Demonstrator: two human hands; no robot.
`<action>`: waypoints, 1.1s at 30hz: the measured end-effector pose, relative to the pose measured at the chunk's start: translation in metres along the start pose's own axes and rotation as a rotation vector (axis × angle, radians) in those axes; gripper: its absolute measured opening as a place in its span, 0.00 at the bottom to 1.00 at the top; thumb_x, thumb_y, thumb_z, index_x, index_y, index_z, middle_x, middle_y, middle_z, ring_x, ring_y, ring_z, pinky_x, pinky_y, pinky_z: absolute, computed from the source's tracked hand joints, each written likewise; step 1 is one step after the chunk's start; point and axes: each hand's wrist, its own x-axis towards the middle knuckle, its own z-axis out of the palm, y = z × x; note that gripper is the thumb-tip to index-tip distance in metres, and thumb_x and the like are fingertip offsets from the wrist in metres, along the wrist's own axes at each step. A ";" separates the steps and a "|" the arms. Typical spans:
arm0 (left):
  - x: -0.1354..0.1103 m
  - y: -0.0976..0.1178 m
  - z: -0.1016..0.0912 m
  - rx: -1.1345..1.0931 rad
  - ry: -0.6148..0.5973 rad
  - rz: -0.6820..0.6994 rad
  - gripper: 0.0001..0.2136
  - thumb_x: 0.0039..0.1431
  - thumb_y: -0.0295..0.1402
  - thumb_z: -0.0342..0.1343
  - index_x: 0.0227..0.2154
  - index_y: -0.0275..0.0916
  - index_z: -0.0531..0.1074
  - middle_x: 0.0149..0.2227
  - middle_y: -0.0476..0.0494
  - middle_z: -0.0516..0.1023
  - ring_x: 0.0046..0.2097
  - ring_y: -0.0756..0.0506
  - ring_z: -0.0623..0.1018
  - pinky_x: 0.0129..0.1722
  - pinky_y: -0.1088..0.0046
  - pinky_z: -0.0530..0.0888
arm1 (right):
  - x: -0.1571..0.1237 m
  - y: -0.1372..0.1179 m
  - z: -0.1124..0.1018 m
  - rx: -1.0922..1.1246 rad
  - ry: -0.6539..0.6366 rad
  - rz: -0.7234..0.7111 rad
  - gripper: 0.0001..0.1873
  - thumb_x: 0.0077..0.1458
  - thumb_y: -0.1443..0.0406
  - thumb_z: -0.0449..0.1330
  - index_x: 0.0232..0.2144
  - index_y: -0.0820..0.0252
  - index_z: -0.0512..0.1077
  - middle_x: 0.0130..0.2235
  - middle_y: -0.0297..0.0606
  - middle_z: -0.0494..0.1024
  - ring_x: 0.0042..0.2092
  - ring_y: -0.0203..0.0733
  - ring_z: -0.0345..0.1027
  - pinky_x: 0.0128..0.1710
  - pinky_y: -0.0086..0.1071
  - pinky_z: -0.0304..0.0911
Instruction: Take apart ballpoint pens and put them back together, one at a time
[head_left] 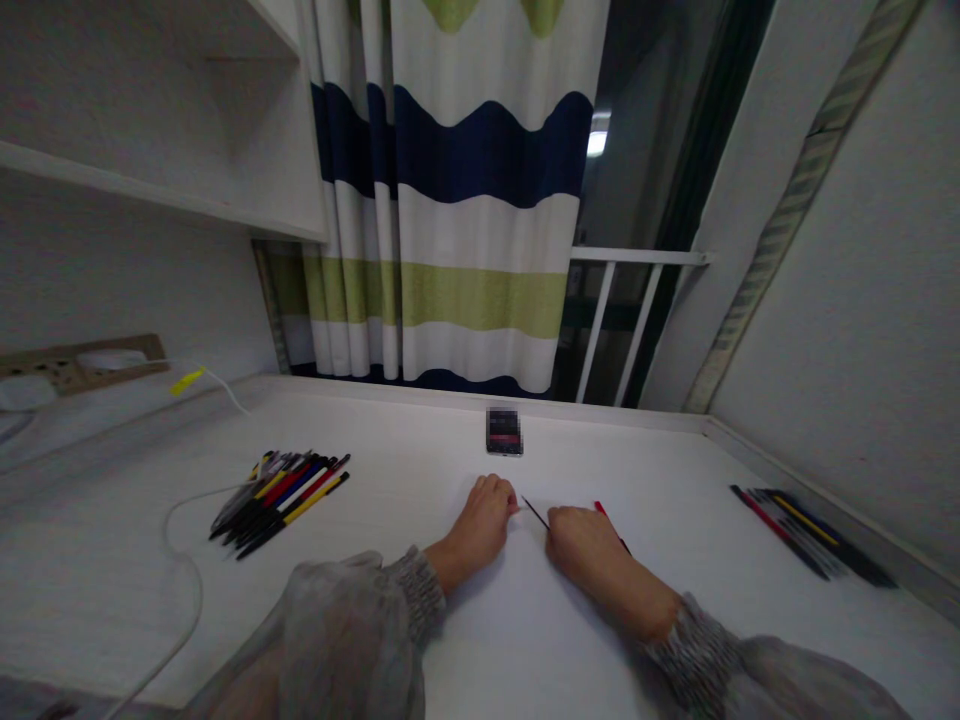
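My right hand (589, 550) is closed around a pen refill (535, 513), a thin dark rod whose tip points up and left toward my other hand. Just left of that tip, my left hand (486, 518) rests low over the table with its fingers curled together. Something small and pale may be at its fingertips, but I cannot make it out. A red and black pen (601, 509) lies beyond my right hand, which hides its middle.
A pile of pens (281, 495) lies at the left, near a white cable (184, 555). Several more pens (814, 535) lie by the right wall. A phone (504, 432) sits at the back of the white table (405, 425). A power strip (82, 363) is at far left.
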 end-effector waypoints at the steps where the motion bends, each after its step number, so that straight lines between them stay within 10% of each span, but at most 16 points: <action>1: 0.001 0.000 -0.001 -0.086 0.027 -0.031 0.04 0.54 0.23 0.47 0.29 0.35 0.66 0.31 0.43 0.69 0.36 0.46 0.67 0.37 0.71 0.64 | 0.000 -0.001 -0.001 0.006 -0.010 0.018 0.15 0.49 0.73 0.47 0.34 0.68 0.72 0.35 0.53 0.76 0.38 0.47 0.71 0.34 0.33 0.60; 11: 0.007 -0.005 -0.009 -1.029 0.142 -0.401 0.07 0.49 0.32 0.55 0.29 0.33 0.70 0.24 0.49 0.71 0.25 0.53 0.69 0.29 0.76 0.66 | 0.003 0.004 -0.004 0.136 0.126 0.066 0.11 0.48 0.70 0.49 0.32 0.66 0.70 0.33 0.48 0.76 0.33 0.45 0.70 0.30 0.31 0.57; 16: 0.006 -0.008 -0.016 -1.362 0.170 -0.501 0.11 0.45 0.35 0.61 0.28 0.34 0.68 0.31 0.42 0.76 0.33 0.49 0.75 0.37 0.73 0.68 | -0.006 0.000 -0.006 0.459 0.225 -0.150 0.06 0.47 0.69 0.50 0.28 0.61 0.68 0.27 0.37 0.75 0.27 0.35 0.66 0.26 0.26 0.53; 33: 0.005 -0.006 -0.016 -1.483 0.098 -0.494 0.10 0.45 0.33 0.62 0.27 0.34 0.68 0.30 0.42 0.77 0.34 0.49 0.75 0.42 0.71 0.68 | -0.007 -0.001 0.001 0.509 0.211 -0.148 0.05 0.46 0.70 0.51 0.26 0.61 0.67 0.24 0.35 0.73 0.25 0.35 0.63 0.25 0.26 0.50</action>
